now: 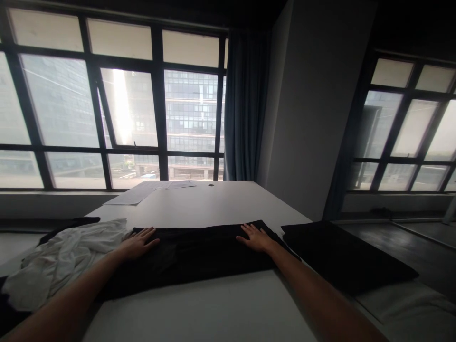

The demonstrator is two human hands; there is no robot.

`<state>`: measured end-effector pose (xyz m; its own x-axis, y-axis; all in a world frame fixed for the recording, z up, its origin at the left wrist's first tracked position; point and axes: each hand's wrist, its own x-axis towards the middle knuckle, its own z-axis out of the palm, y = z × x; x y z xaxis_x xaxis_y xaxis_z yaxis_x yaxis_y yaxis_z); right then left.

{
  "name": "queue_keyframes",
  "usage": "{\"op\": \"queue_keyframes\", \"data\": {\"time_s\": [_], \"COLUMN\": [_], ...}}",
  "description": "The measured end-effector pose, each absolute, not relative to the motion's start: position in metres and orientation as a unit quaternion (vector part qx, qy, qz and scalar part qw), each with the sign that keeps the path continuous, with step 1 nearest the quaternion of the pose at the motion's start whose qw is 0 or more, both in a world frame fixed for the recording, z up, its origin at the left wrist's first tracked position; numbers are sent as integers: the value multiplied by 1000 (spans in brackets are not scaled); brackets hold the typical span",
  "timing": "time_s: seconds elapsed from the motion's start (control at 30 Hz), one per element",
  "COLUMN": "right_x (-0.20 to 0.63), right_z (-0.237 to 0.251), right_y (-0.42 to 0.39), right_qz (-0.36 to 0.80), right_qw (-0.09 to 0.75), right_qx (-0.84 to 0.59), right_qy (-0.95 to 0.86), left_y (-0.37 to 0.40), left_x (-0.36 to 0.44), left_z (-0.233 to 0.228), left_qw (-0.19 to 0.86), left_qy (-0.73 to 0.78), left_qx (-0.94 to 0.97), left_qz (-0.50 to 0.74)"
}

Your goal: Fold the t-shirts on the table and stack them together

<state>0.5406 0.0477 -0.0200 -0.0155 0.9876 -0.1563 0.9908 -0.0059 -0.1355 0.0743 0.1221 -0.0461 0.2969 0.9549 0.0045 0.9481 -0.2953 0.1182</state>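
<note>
View from the head camera over a white worktop (213, 204) set before large windows (124, 109). A folded black garment (192, 256) lies flat across the near half of the worktop, its long side running from 9 o'clock to 3 o'clock. The left hand (137, 242) rests palm down on the garment's end toward 9 o'clock, fingers spread and pointing toward 1 o'clock; its grip is fully open and closes on nothing. The right hand (257, 237) lies palm down on the garment's far corner toward 3 o'clock, fingers extended toward 11 o'clock; its grip is likewise flat and open, pressing the cloth without grasping it. Just beside the left hand, toward 9 o'clock, lies a crumpled white garment (67, 259), touching or overlapping the black one; which of the two cannot be told. Toward 3 o'clock, apart from the folded garment, a second dark cloth (342, 259) lies flat at the edge of the worktop. At 12 o'clock, near the far edge, lie sheets of paper (142, 191). A blue curtain (245, 104) hangs between the windows and a grey wall (313, 109).
</note>
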Motion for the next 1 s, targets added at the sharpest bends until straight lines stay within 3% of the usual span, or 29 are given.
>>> {"op": "queue_keyframes", "data": {"time_s": [0.2,0.33,0.4,0.57,0.7,0.83,0.93,1.0], "right_x": [553,540,534,532,534,530,529,532], "right_z": [-18,0,5,1,7,19,20,16], "right_y": [28,16,12,2,-12,-30,-37,-38], "right_qz": [-87,-28,2,-63,-70,-34,-14,-5], "right_qw": [12,23,-1,8,42,64,38,3], "right_qx": [715,700,674,639,654,671,662,640], "right_qy": [693,713,739,767,752,738,749,768], "left_y": [121,90,65,14,23,49,53,44], "left_x": [72,110,138,180,168,152,158,169], "left_z": [-45,-26,-24,-40,-46,-33,-22,-18], "left_qw": [23,-22,10,63,58,-34,-133,-141], "left_qy": [619,589,586,580,520,494,525,540], "left_qx": [785,807,809,812,852,867,834,820], "left_qz": [29,36,30,4,26,51,107,129]}}
